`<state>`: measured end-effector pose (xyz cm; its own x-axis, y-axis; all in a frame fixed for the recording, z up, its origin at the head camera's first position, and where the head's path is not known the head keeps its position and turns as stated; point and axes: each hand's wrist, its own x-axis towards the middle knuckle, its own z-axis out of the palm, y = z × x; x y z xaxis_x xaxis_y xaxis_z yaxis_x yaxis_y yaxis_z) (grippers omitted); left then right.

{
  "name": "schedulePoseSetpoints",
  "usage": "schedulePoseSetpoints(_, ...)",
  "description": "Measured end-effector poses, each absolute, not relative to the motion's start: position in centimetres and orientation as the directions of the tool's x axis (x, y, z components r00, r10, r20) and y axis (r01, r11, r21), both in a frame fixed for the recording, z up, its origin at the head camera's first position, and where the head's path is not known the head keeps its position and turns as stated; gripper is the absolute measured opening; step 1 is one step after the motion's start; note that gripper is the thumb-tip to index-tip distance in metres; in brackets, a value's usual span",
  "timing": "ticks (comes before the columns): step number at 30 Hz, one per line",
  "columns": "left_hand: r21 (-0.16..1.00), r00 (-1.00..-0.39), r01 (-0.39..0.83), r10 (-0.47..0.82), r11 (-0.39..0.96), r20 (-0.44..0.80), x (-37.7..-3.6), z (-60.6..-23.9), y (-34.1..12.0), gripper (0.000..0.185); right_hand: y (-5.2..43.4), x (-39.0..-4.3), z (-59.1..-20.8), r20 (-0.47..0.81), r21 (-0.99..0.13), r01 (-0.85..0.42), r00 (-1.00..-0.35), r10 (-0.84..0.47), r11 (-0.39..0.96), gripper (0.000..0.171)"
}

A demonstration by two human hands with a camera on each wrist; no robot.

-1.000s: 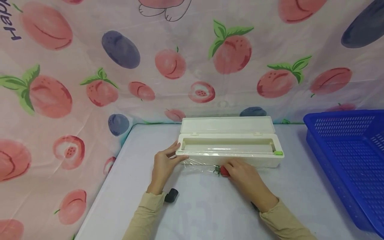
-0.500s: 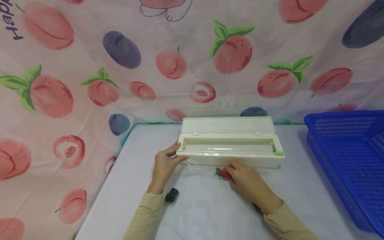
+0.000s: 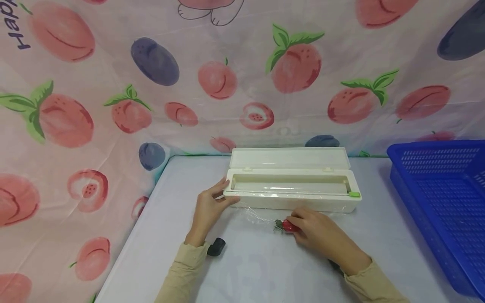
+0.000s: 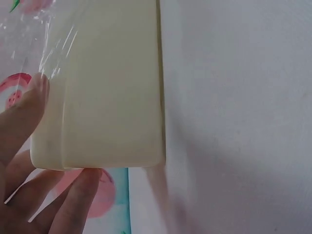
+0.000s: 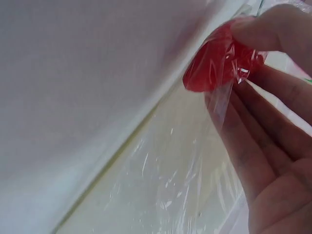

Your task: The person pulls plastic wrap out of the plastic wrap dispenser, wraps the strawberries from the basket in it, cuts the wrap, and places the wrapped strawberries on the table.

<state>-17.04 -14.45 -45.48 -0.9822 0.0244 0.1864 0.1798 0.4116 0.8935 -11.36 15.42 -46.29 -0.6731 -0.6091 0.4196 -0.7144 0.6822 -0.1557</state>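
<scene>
A white cling film dispenser (image 3: 295,202) stands on the table, its lid (image 3: 289,158) folded back and a green slider (image 3: 354,194) at its right front corner. My left hand (image 3: 209,210) grips the dispenser's left end, thumb at the front edge and fingers against the end wall, as the left wrist view shows. In front of the box, my right hand (image 3: 320,233) pinches a red strawberry (image 3: 290,226) with green leaves pointing left. Clear cling film (image 5: 180,180) covers the strawberry and stretches back to the dispenser. The roll inside shows only partly.
A blue perforated basket (image 3: 424,210) stands at the right. Behind and to the left hangs a fruit-printed cloth (image 3: 170,139). White cloth covers the table (image 3: 242,273). A small black object (image 3: 217,247) is beside the left wrist.
My right hand has drawn the strawberry toward me and slightly right, away from the dispenser, with the film trailing. The left hand has stayed on the dispenser's end.
</scene>
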Motion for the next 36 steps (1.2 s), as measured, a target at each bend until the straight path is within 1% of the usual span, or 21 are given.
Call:
schedulePoseSetpoints(3,0.895,-0.985,0.171,0.036,0.412,0.171,-16.8,-45.4,-14.4,0.066,15.8,-11.4,-46.2,0.429,-0.162,-0.740,-0.648,-0.629,0.653,0.023)
schedulePoseSetpoints(7,0.884,-0.983,0.172,0.026,0.435,0.179,-16.3,-45.0,-14.3,0.062,16.3,-11.5,-46.1,0.465,-0.141,-0.784,-0.592,-0.658,0.605,0.027)
schedulePoseSetpoints(10,0.873,-0.984,0.163,0.015,0.460,0.176,-15.7,-44.7,-14.1,0.062,16.7,-11.4,-45.9,0.463,-0.127,-0.800,-0.571,-0.678,0.587,0.028)
schedulePoseSetpoints(13,0.850,-0.986,0.154,0.024,0.503,0.164,-15.3,-44.4,-13.9,0.066,17.1,-11.2,-45.7,0.426,-0.134,-0.800,-0.579,-0.695,0.585,0.026)
schedulePoseSetpoints(17,0.807,-0.982,0.176,0.047,0.564,0.182,-14.9,-44.3,-13.7,0.068,17.5,-10.9,-45.7,0.387,-0.153,-0.794,-0.596,-0.704,0.588,0.024)
schedulePoseSetpoints(20,0.787,-0.978,0.191,0.049,0.586,0.201,-14.7,-44.2,-13.7,0.066,17.7,-10.9,-46.0,0.390,-0.169,-0.792,-0.600,-0.698,0.586,0.024)
schedulePoseSetpoints(23,0.767,-0.979,0.181,0.042,0.616,0.197,-14.5,-44.1,-13.6,0.064,17.7,-10.8,-46.2,0.406,-0.181,-0.800,-0.591,-0.697,0.572,0.024)
schedulePoseSetpoints(26,0.705,-0.979,0.164,0.027,0.690,0.201,-14.2,-43.8,-13.5,0.060,17.7,-10.6,-46.3,0.410,-0.194,-0.805,-0.585,-0.700,0.560,0.025)
schedulePoseSetpoints(29,0.627,-0.969,0.176,0.019,0.759,0.248,-13.7,-43.2,-13.2,0.056,17.6,-10.4,-46.2,0.387,-0.217,-0.794,-0.604,-0.696,0.568,0.025)
schedulePoseSetpoints(32,0.589,-0.938,0.266,0.065,0.763,0.341,-12.9,-42.5,-12.5,0.051,17.4,-10.2,-46.0,0.332,-0.273,-0.765,-0.644,-0.690,0.583,0.025)
schedulePoseSetpoints(36,0.562,-0.877,0.449,0.223,0.695,0.425,-11.8,-41.5,-11.1,0.045,17.0,-10.1,-45.7,0.238,-0.350,-0.718,-0.690,-0.684,0.602,0.024)
